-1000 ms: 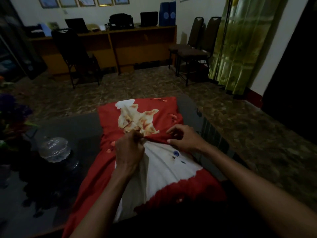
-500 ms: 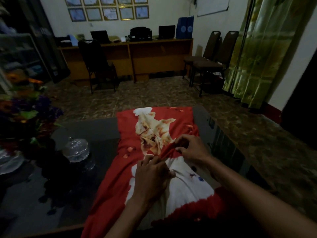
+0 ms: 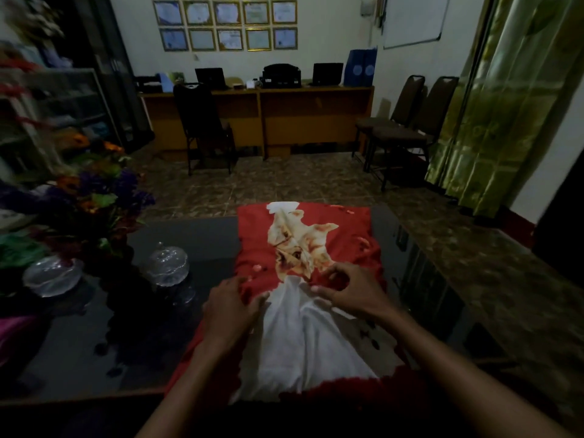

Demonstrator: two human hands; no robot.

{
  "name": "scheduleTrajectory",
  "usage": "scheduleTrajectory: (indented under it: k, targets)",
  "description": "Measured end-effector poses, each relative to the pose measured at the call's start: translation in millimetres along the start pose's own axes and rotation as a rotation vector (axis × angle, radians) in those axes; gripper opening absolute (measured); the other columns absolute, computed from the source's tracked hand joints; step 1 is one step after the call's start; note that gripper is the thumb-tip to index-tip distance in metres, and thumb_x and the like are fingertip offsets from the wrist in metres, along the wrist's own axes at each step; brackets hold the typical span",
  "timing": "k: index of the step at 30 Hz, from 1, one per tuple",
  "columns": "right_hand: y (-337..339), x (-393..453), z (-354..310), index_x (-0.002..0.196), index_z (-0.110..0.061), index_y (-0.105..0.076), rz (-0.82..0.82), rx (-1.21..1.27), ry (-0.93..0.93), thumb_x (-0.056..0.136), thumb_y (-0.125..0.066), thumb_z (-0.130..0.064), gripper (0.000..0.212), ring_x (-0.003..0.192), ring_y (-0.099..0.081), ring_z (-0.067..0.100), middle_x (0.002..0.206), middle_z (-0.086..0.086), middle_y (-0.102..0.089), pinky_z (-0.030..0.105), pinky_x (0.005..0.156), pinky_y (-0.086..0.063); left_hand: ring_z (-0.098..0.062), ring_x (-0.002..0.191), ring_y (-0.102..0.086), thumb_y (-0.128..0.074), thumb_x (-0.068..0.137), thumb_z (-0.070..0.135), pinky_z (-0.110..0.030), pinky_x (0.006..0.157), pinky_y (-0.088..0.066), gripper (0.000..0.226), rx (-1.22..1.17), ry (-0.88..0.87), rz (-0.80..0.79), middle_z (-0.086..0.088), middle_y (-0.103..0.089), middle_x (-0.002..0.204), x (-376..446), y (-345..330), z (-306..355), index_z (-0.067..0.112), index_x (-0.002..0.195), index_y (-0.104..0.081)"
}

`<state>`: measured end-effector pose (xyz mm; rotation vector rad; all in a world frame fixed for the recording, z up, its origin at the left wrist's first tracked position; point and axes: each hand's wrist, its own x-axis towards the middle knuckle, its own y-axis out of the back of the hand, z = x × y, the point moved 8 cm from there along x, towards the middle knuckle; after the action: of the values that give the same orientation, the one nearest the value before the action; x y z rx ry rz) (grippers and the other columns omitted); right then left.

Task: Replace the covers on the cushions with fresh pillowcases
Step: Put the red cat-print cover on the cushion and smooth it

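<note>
Nearest the viewer, a plump white fabric cushion (image 3: 303, 346) lies on a dark, glossy glass-topped counter (image 3: 196, 245), partly inside a red printed pillowcase with a ginger cat picture (image 3: 303, 241). The white fabric shows through a wide gap in the red cover.

The left hand (image 3: 232, 306) rests at the left edge of that gap, fingers curled onto the red cloth where it meets the white; whether it truly pinches the cloth cannot be told. The right hand (image 3: 349, 289) is at the top of the gap, thumb and fingertips bent together as if nipping the cover's edge.

Risks from here, as a judgement: pulling with an uneven hold on the two sides could bunch the cover or strain its opening. The cushion could also slide on the slick counter, towards the right edge, which is near.

Just left of the cushion stands a clear lidded glass jar (image 3: 167, 263), with a clear glass bowl (image 3: 52, 275) beyond it; a sweeping elbow or dragged cloth could knock them. Behind those stands a bunch of purple and orange flowers (image 3: 94, 194).
</note>
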<state>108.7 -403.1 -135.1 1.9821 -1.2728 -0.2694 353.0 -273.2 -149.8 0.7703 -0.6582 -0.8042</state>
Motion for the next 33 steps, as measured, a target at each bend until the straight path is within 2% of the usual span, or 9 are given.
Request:
scheduleTrajectory:
  k: [2,7,15,18,20,23,26,29,33]
  targets:
    - [-22,-11,-2,0.100,-0.033,-0.074,-0.055,-0.171,0.032,0.071,-0.073,-0.068,0.045,0.089,-0.063,-0.002,0.098,-0.020,-0.068,0.028,0.079,-0.053,-0.029,0.104,-0.068,-0.062,0.068,0.077,-0.038,0.087,-0.055,0.075,-0.054,0.148,-0.115,-0.004,-0.072,0.115,-12,-8,-24,0.031,0.127,-0.062]
    - [-33,-24,-10,0.074,-0.032,-0.065,-0.059,-0.305,0.018,0.091,-0.069,-0.038,0.019,0.085,-0.059,0.008,0.082,-0.018,-0.059,0.032,0.080,-0.042,-0.036,0.122,-0.058,-0.065,0.073,0.073,-0.038,0.101,-0.048,0.089,-0.080,0.236,-0.246,-0.011,-0.061,0.136,-32,-15,-22,0.025,0.145,-0.047]
    - [-11,-20,-8,0.083,-0.021,-0.078,-0.595,-0.377,-0.077,0.088,-0.073,-0.049,0.029,0.072,-0.064,0.009,0.076,-0.012,-0.069,0.028,0.066,-0.049,-0.025,0.127,-0.056,-0.068,0.051,0.085,-0.029,0.103,-0.044,0.101,0.013,0.089,-0.579,0.001,-0.054,0.144,-50,-18,-8,0.033,0.138,-0.056]
    - [-5,3,-25,0.076,-0.012,-0.077,-0.470,-0.117,-0.117,0.090,-0.070,-0.052,0.042,0.057,-0.055,0.009,0.064,-0.004,-0.064,0.025,0.055,-0.043,-0.018,0.124,-0.058,-0.060,0.043,0.096,-0.032,0.104,-0.047,0.118,-0.068,0.132,-0.456,0.002,-0.055,0.143,-30,-24,-16,0.034,0.143,-0.048]
    - [0,33,-38,0.082,-0.013,-0.078,-0.223,-0.060,-0.056,0.094,-0.069,-0.042,0.033,0.056,-0.056,0.005,0.067,-0.006,-0.066,0.019,0.054,-0.040,-0.022,0.130,-0.052,-0.054,0.060,0.091,-0.039,0.109,-0.044,0.103,-0.152,0.167,-0.320,-0.004,-0.050,0.146,-24,-26,-7,0.033,0.144,-0.044]
    - [-7,74,-51,0.106,-0.016,-0.079,0.043,-0.056,-0.053,0.086,-0.077,-0.037,0.029,0.083,-0.069,0.008,0.093,-0.002,-0.076,0.023,0.072,-0.053,-0.024,0.152,-0.018,-0.037,0.089,0.073,-0.045,0.124,-0.013,0.086,-0.080,0.124,-0.209,-0.006,-0.020,0.165,-26,-36,16,0.022,0.157,-0.022]
    - [-37,107,-60,0.112,-0.020,-0.076,0.050,-0.063,-0.108,0.082,-0.077,-0.047,0.041,0.095,-0.070,0.016,0.102,-0.001,-0.075,0.038,0.083,-0.058,-0.017,0.154,0.003,-0.021,0.098,0.067,-0.042,0.124,0.005,0.079,-0.056,0.141,-0.130,-0.001,0.002,0.168,-16,-53,14,0.024,0.160,0.000]
    - [-74,130,-62,0.079,-0.027,-0.071,-0.034,-0.238,-0.074,0.083,-0.068,-0.046,0.019,0.081,-0.067,0.016,0.078,-0.009,-0.067,0.030,0.066,-0.049,-0.013,0.154,0.006,-0.018,0.098,0.066,-0.041,0.125,0.006,0.076,-0.076,0.128,-0.097,0.003,0.003,0.168,-9,-64,11,0.027,0.160,0.001]
    - [-95,163,-57,0.076,-0.019,-0.074,-0.042,-0.418,-0.006,0.084,-0.060,-0.029,0.019,0.074,-0.069,0.023,0.079,0.000,-0.074,0.033,0.069,-0.056,-0.009,0.153,0.005,0.003,0.087,0.077,-0.030,0.122,0.010,0.087,-0.079,0.123,-0.011,0.007,-0.001,0.168,-13,-72,0,0.030,0.160,-0.002]
